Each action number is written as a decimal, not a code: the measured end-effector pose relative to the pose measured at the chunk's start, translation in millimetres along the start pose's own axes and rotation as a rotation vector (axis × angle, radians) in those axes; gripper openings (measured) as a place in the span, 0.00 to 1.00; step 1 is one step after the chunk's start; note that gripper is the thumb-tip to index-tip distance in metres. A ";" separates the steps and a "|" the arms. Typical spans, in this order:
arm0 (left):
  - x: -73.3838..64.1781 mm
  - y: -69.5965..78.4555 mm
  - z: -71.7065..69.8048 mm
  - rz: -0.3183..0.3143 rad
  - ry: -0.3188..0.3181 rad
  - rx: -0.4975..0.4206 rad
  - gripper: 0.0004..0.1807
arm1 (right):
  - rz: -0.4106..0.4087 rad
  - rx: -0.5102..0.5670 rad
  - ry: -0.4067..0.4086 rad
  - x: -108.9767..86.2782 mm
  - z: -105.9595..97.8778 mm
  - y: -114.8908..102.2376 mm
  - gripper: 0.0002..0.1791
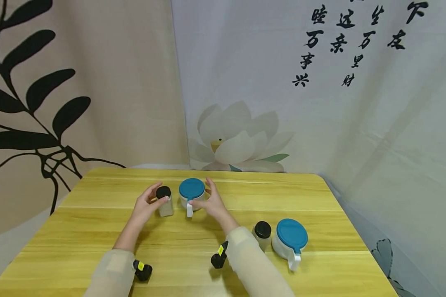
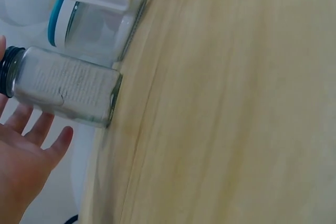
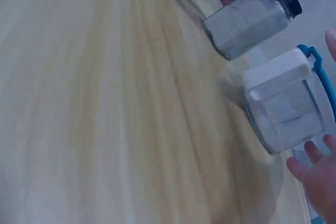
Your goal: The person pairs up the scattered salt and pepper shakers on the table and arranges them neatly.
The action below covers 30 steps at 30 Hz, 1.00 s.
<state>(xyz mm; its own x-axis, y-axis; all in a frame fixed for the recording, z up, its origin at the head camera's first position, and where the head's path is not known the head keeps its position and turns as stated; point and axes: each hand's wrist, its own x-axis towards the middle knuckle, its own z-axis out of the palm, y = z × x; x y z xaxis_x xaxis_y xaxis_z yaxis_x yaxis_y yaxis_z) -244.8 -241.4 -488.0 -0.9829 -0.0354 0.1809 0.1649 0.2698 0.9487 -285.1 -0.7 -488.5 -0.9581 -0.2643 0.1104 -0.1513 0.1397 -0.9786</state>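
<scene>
Though I cannot tell whether the left hand (image 1: 145, 204) grips its black cap (image 1: 163, 192), a square clear-glass jar (image 1: 166, 208) stands upright, long axis vertical, left of the farther blue-lidded jar (image 1: 192, 188), whose white handle (image 1: 190, 210) points toward the viewer; the right hand (image 1: 212, 203) is spread at its right.

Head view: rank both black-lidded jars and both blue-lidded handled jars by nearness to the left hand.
1. Back black-lidded jar, at the left hand.
2. Back blue-lidded handled jar, immediately right.
3. Front black-lidded jar, beside the right sleeve.
4. Front blue-lidded handled jar, farthest right.
</scene>
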 end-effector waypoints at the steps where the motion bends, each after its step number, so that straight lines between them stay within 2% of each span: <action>1: 0.0 0.6 -0.2 -0.002 -0.005 -0.002 0.37 | 0.009 -0.002 0.003 1.0 0.3 -1.6 0.56; 6: 0.5 2.4 -0.2 -0.008 -0.021 -0.010 0.38 | 0.043 -0.029 0.006 5.3 2.2 -7.2 0.55; 18: 0.2 2.3 -1.1 0.000 -0.048 0.013 0.34 | 0.110 -0.036 -0.054 10.2 3.3 2.8 0.58; 30: 4.4 -0.2 0.9 -0.023 -0.038 -0.036 0.34 | 0.099 -0.035 -0.073 11.4 3.2 3.5 0.59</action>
<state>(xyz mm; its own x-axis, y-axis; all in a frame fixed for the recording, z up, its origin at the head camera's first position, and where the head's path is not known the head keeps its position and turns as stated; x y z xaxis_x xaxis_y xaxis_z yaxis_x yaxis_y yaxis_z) -249.2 -240.7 -487.7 -0.9887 -0.0043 0.1498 0.1446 0.2342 0.9614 -295.8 -6.3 -491.2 -0.9488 -0.3159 -0.0004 -0.0667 0.2015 -0.9772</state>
